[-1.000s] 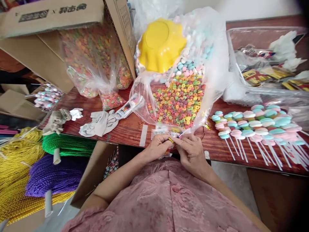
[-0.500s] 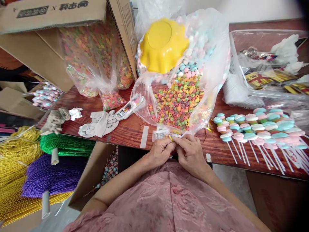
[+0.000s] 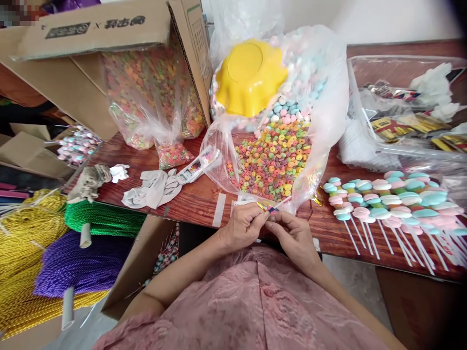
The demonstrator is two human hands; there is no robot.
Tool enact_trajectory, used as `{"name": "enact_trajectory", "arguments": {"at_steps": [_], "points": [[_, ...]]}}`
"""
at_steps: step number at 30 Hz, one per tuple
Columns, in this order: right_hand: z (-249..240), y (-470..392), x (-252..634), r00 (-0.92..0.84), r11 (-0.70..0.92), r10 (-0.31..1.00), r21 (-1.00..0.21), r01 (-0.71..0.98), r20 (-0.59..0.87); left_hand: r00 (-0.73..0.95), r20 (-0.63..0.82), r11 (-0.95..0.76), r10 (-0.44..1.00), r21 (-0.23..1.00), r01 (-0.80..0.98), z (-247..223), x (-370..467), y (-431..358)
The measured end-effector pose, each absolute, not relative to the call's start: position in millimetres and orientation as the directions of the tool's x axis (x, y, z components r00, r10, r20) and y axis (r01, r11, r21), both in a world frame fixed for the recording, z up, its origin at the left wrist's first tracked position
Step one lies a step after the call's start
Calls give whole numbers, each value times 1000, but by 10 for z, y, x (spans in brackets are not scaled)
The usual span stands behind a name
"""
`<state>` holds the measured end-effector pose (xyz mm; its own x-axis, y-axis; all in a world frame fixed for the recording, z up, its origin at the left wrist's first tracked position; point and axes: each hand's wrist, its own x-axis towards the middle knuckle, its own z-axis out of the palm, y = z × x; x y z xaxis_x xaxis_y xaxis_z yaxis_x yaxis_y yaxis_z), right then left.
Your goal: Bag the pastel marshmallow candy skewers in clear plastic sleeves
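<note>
Above my lap, at the table's front edge, my left hand (image 3: 245, 224) and my right hand (image 3: 293, 234) are close together. The left thumb and forefinger pinch a small strip (image 3: 271, 210) with gold and dark blue parts; its kind is unclear. A thin white stick (image 3: 285, 202) sticks out beside it, above my right fingers. The right thumb and fingertips close at the strip's lower end, partly hiding it. Just beyond lies a clear plastic bag (image 3: 228, 167) with many coloured candy rings (image 3: 273, 163) and pastel marshmallows (image 3: 286, 109) at its mouth.
A yellow scalloped bowl (image 3: 251, 78) lies upside down on the bag. To the right are several marshmallow skewers (image 3: 386, 199) and a clear bin (image 3: 359, 104) of packets. Gloves (image 3: 151, 189), a carton (image 3: 105, 29) and bundles of cord (image 3: 83, 267) stand left.
The right fingers have loosened and shifted slightly down, exposing the dark part of the strip and the white stick. The whole view has shifted a little, so the table appears lower.
</note>
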<state>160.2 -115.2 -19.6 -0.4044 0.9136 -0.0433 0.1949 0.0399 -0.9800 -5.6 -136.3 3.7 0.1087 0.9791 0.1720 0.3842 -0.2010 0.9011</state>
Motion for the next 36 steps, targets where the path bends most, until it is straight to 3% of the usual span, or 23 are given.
{"name": "enact_trajectory", "arguments": {"at_steps": [3, 5, 8, 11, 14, 16, 19, 24, 29, 33, 36], "points": [[-193, -998, 1614, -497, -53, 862, -993, 102, -97, 153, 176, -225, 972, 883, 411, 142, -84, -1324], [-174, -886, 1635, -582, -121, 804, -992, 36, -119, 183, 117, -172, 976, 929, 329, 199, -115, -1311], [-77, -787, 1667, -692, -97, 717, -995, 26, -88, 287, -163, 137, 944, 985, 106, 244, -179, -1310], [88, -805, 1675, -735, 280, 662, -958, 63, 145, 455, -395, 466, 798, 883, -51, 242, -261, -1317], [220, -876, 1661, -725, 693, 526, -718, 63, 444, 574, -455, 622, 681, 773, -126, 221, -337, -1325], [256, -906, 1653, -707, 823, 408, -568, 11, 578, 629, -461, 678, 626, 721, -146, 206, -371, -1331], [261, -903, 1651, -690, 894, 239, -431, -118, 684, 694, -456, 720, 556, 681, -129, 191, -397, -1344], [325, -845, 1629, -770, 878, 44, -393, -274, 637, 773, -452, 734, 446, 678, -28, 239, -380, -1373], [446, -836, 1584, -829, 911, 12, -348, -221, 559, 809, -426, 662, 404, 747, 63, 318, -383, -1305], [445, -883, 1585, -862, 958, -47, -221, -181, 504, 712, -414, 426, 567, 887, 177, 418, -613, -1074], [370, -914, 1586, -891, 982, 22, -177, -65, 454, 615, -368, 189, 697, 922, 338, 716, -752, -1003]]}}
